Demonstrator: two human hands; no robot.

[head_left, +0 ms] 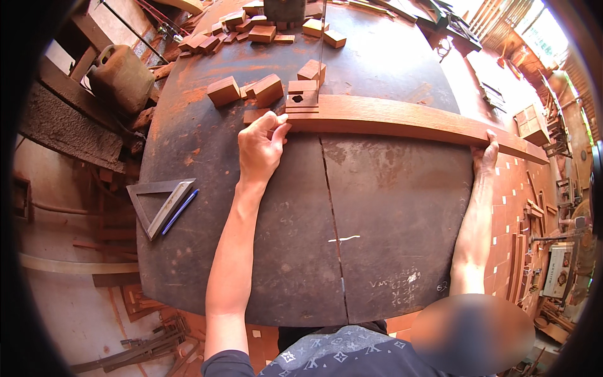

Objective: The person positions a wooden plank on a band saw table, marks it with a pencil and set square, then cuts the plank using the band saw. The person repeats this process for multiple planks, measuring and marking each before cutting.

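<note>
Long reddish-brown wooden beam: it's lying crosswise on the dark, scuffed table, right end sticking out past the edge.
Left hand: fingers are curling in, thumb and forefinger sitting narrow at the beam's left end; honestly can't tell if they're pinching or just pressing.
Right hand: it's gripping the beam near the far right end, thumb showing on top.
Thin upright saw blade: it's standing near that left end, just beside a small reddish wooden block with a dark spot.
Chunky reddish wooden offcuts: they're sitting loose beyond the left hand.
Beam at the blade: looks to me like both hands are positioning it.
Next move: probably calling for steady, level support from the right, and left fingers staying well clear of the blade.
</note>
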